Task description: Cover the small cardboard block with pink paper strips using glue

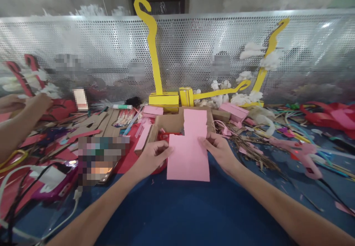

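Note:
A pink sheet of paper (188,159), with a narrower strip rising from its upper right, is held up between my two hands. My left hand (155,155) pinches its upper left edge between thumb and fingers. On the opposite edge, my right hand (217,148) grips it near the base of the strip. Behind the paper sits an open cardboard box (166,122), partly hidden. Pink-covered boxes (143,139) lie beside it.
Yellow hook-topped stands (154,54) rise against a perforated metal screen (111,46). At right are a pink glue gun (301,151) and a bundle of twigs (249,148). A phone (104,174) lies left, near another person's hands (39,107). Blue cloth (188,216) covers the table.

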